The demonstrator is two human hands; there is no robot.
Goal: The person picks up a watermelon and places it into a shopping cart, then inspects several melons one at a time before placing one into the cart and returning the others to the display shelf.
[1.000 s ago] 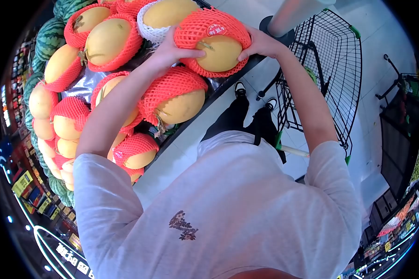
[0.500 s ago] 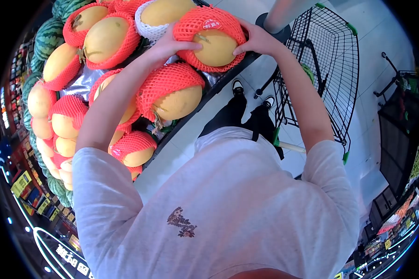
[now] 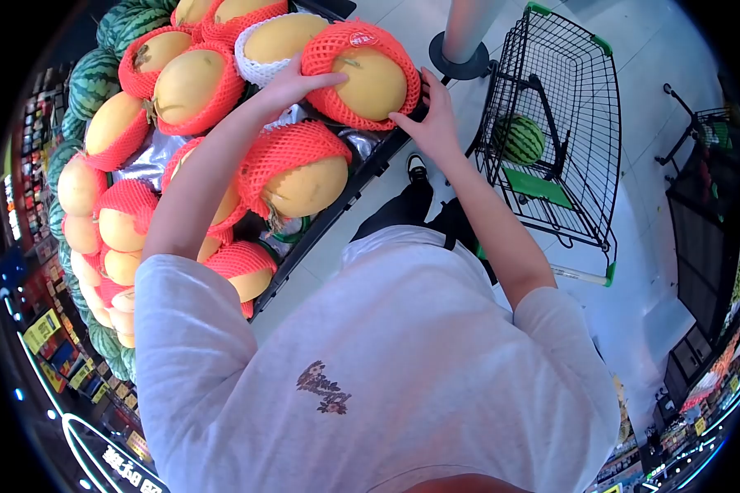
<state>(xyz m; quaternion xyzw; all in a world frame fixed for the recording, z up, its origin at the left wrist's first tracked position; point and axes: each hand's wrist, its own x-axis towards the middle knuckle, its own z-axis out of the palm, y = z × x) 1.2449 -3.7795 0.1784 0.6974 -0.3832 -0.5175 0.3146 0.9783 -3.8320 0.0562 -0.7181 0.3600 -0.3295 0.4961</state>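
Observation:
A yellow melon [image 3: 372, 85] in a red foam net with a round sticker sits at the display's near right edge, between my two hands. My left hand [image 3: 298, 85] curves round its left side, thumb lying across the yellow skin; the other fingers are mostly hidden behind the net. My right hand [image 3: 434, 122] is at its right side, with the thumb on the lower right edge and the fingertips by the net. Just below lies another red-netted melon [image 3: 304, 185]; a melon in a white net [image 3: 281, 43] is behind my left hand.
More netted melons [image 3: 187, 86] and several watermelons [image 3: 93, 80] fill the display to the left. A wire shopping cart [image 3: 588, 123] holding a watermelon [image 3: 520, 140] stands at the right, beside a grey post [image 3: 469, 33]. The display's dark edge [image 3: 329, 218] runs beside my legs.
The melon between my hands has shifted slightly left and down. My right hand has come lower and left, its elbow drawn in. The watermelon in the cart now shows more fully.

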